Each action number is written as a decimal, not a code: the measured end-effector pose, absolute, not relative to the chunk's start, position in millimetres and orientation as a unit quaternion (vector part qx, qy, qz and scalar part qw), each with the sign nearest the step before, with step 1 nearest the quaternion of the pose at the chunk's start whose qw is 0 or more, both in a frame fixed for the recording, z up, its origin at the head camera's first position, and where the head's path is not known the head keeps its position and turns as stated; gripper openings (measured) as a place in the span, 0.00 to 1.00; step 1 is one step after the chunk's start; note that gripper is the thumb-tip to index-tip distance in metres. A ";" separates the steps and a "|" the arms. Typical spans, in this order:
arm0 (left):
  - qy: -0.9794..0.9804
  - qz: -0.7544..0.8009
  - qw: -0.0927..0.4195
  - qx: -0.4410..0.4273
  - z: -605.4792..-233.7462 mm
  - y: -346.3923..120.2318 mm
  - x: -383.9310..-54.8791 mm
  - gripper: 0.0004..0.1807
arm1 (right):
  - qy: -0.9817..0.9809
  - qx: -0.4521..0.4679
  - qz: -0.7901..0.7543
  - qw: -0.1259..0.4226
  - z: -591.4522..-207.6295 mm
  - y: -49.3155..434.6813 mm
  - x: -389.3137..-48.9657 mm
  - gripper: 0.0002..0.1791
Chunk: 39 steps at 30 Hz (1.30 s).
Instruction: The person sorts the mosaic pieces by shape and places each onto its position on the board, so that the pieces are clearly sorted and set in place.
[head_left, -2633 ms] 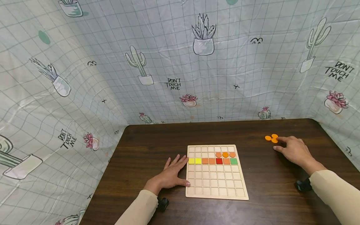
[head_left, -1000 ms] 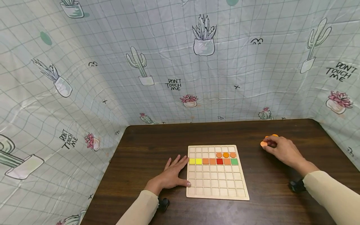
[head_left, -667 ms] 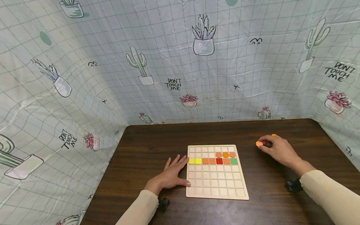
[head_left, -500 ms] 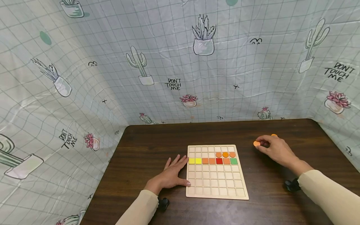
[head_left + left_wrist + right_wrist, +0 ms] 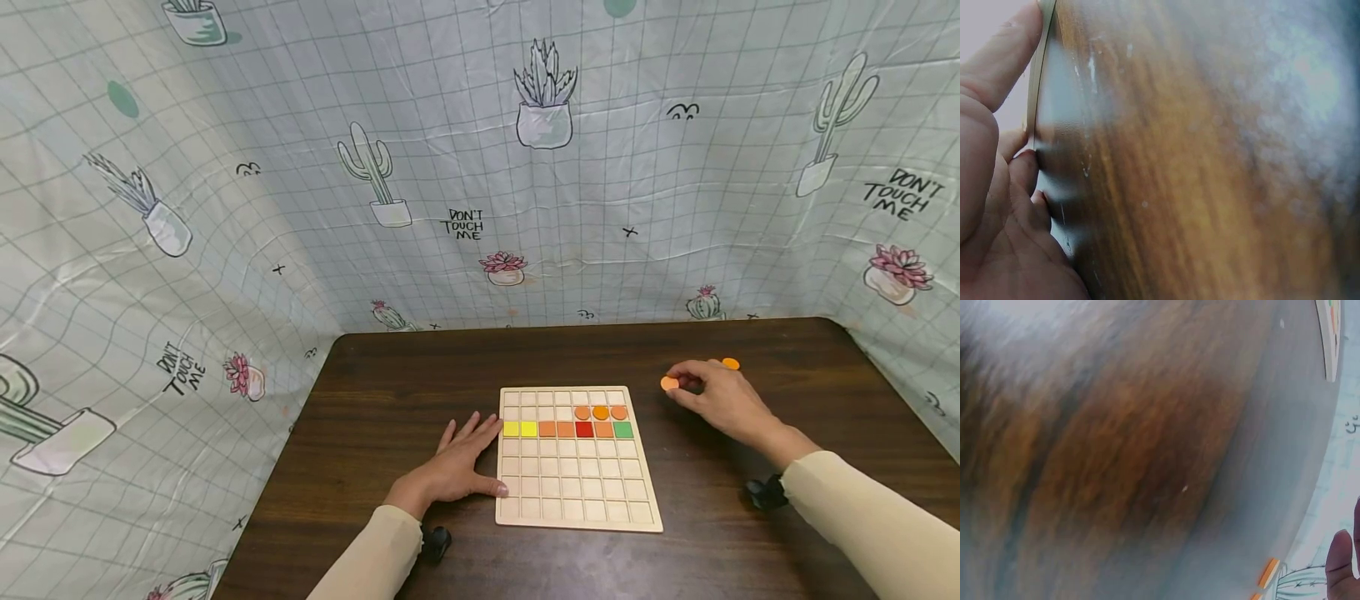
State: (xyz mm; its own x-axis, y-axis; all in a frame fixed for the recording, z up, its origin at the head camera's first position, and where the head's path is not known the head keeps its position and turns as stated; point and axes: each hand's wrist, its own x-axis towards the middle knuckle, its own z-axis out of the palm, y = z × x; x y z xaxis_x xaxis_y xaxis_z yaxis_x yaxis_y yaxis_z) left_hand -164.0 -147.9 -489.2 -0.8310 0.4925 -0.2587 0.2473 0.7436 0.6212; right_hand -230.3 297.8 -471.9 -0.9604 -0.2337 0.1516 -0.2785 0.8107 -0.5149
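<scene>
In the head view a pale wooden grid board [image 5: 573, 487] lies on the dark table. One row holds square tiles in yellow, orange, red and green; above its right part sit three orange round discs [image 5: 601, 412]. My left hand [image 5: 450, 473] rests at the board's left edge, fingers spread, thumb touching the rim [image 5: 1034, 81]. My right hand [image 5: 726, 400], right of the board, pinches an orange disc [image 5: 670, 383] between thumb and fingers. Behind it another orange disc [image 5: 731, 364] shows partly. In the right wrist view, orange discs [image 5: 1268, 573] lie near the table's far edge.
A wood-grain table [image 5: 390, 375] carries everything. A white curtain [image 5: 450, 108] printed with cacti and a grid hangs close behind it and along the sides. Black wrist cameras [image 5: 767, 493] sit under both sleeves.
From the group of three discs, my right hand has taken hold of one and carried it left toward the board. My left hand and the board have stayed put.
</scene>
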 end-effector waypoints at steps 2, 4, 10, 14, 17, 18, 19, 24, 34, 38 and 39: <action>0.910 0.295 0.208 0.203 -489.4 -147.9 -164.1 0.57 | -0.951 0.135 0.276 0.041 -471.0 295.4 -230.2 0.16; 0.910 0.295 0.209 0.203 -489.2 -147.9 -164.2 0.57 | -0.950 0.137 0.276 0.044 -470.1 293.2 -230.2 0.15; 0.911 0.294 0.208 0.199 -488.2 -147.7 -164.5 0.57 | -0.948 0.148 0.275 0.053 -468.2 286.1 -230.8 0.14; 0.913 0.291 0.205 0.197 -487.6 -147.0 -164.5 0.57 | -0.947 0.156 0.275 0.055 -466.3 280.7 -231.1 0.13; 0.913 0.292 0.205 0.197 -487.6 -146.6 -164.4 0.57 | -0.946 0.158 0.278 0.052 -464.7 276.4 -231.2 0.13; 0.914 0.291 0.205 0.196 -487.6 -146.5 -164.4 0.57 | -0.946 0.158 0.279 0.052 -464.2 274.9 -231.3 0.13; 0.914 0.291 0.205 0.196 -487.7 -146.4 -164.4 0.57 | -0.945 0.158 0.281 0.051 -463.8 273.4 -231.5 0.13; 0.915 0.289 0.201 0.195 -487.5 -146.2 -164.2 0.58 | -0.944 0.163 0.284 0.052 -462.5 265.6 -233.6 0.13; 0.914 0.291 0.203 0.195 -486.9 -146.5 -163.4 0.57 | -0.939 0.172 0.294 0.049 -460.7 250.4 -236.2 0.13; 0.915 0.290 0.203 0.195 -487.8 -146.6 -163.3 0.57 | -0.937 0.174 0.299 0.048 -461.7 243.7 -237.1 0.12; 0.915 0.290 0.203 0.195 -488.0 -146.7 -163.3 0.57 | -0.937 0.175 0.300 0.047 -462.0 241.9 -237.3 0.12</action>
